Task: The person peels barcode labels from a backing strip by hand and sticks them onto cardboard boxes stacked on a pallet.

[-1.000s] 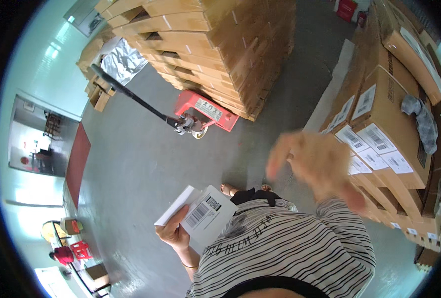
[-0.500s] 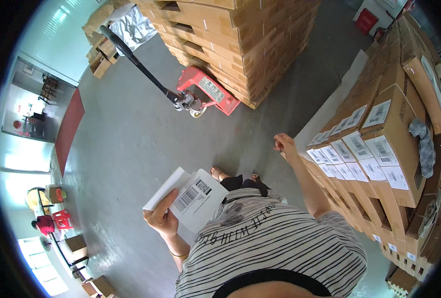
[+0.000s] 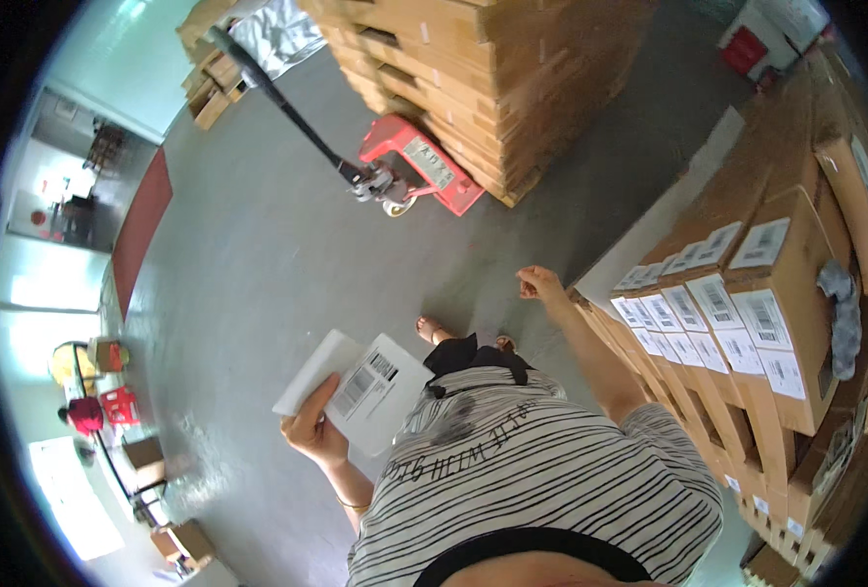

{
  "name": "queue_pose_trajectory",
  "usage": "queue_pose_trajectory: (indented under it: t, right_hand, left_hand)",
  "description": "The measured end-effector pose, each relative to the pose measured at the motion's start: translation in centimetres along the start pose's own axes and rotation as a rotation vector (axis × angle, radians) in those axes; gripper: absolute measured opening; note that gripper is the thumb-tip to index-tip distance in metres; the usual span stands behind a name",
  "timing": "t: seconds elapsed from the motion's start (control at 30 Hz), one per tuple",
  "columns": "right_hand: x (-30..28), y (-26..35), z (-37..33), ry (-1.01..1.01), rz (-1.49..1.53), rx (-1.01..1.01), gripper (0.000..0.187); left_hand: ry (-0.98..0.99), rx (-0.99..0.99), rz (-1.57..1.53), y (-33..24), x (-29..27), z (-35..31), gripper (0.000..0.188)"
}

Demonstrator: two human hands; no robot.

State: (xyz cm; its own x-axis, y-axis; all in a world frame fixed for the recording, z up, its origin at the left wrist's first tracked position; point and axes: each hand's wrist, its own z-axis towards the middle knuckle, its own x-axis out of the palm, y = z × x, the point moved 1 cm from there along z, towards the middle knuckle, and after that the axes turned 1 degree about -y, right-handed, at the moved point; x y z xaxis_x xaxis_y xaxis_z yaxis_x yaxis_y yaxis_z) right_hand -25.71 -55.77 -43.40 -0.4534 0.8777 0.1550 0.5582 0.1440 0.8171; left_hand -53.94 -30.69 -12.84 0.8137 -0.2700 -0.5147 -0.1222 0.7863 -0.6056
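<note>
My left hand [image 3: 314,428] is closed on white label sheets [image 3: 365,393], its thumb lying over them. The top sheet carries a barcode, and the pack is bent or folded open. To the right, my right hand [image 3: 539,283] hangs out over the floor with its fingers curled in and no object visible in it. It touches nothing. Nearest to it is a row of brown cartons [image 3: 747,338] with white barcode labels stuck on their edges.
Ahead, a red pallet jack [image 3: 424,161] with a black handle stands under a tall stack of cartons [image 3: 512,98]. Grey plastic wrap [image 3: 838,318] lies against the right-hand cartons. At the far left a person in red [image 3: 84,416] is near a red stool [image 3: 119,405].
My right hand has swung slightly left and its fingers look more curled. The pallet jack and cartons have shifted in view as my head turned. My left hand still grips the label sheets.
</note>
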Motion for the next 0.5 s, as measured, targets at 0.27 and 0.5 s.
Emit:
queue_pose_trajectory:
  t: [0.27, 0.5]
  right_hand:
    - [11.1, 16.7, -8.8, 0.553, 0.173, -0.399, 0.016]
    - [16.7, 18.7, -11.1, 0.734, 0.274, -0.515, 0.037]
  left_hand:
    - [0.149, 0.159, 0.046, -1.8, 2.9, 4.6, 0.045]
    - [0.202, 0.411, 0.061, -1.9, 4.4, 5.0, 0.039]
